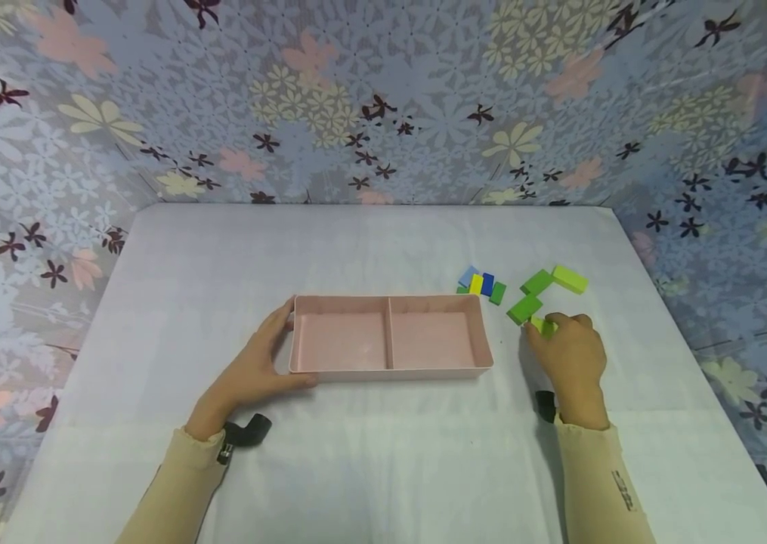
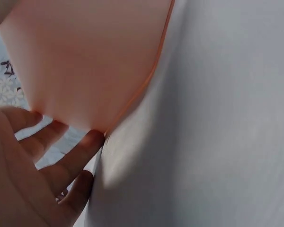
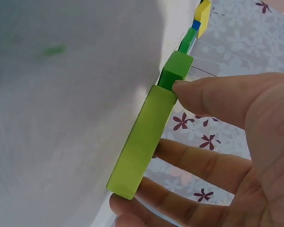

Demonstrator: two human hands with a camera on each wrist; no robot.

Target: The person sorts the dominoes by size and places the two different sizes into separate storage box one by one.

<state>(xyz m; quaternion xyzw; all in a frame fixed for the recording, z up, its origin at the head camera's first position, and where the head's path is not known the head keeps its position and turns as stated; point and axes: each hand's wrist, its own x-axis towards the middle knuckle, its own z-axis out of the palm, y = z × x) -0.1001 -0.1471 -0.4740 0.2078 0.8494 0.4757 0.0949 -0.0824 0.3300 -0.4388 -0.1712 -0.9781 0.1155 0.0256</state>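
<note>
Head view: a pink tray (image 1: 393,375) sits on a white cloth (image 1: 383,461), split by a divider (image 1: 390,332) into a left compartment (image 1: 342,344) and a right compartment (image 1: 434,340), with the bare pink floor showing in both. The left hand (image 1: 255,372) grasps the tray's left end, thumb along the near wall and fingers at the far corner; the left wrist view shows fingertips touching the pink wall. Right of the tray, outside it, the right hand (image 1: 572,353) pinches a light green block (image 3: 141,142) between thumb and fingers; I cannot tell whether this block is lifted off the cloth. Just beyond the pinched block lie two green blocks (image 1: 525,309), and a second light green block (image 1: 570,279) lies farther right. Near the tray's far right corner, outside its rim, are clustered a yellow block (image 1: 476,284), a dark blue block (image 1: 488,284), a light blue block (image 1: 468,276) and a small green block (image 1: 497,293).
</note>
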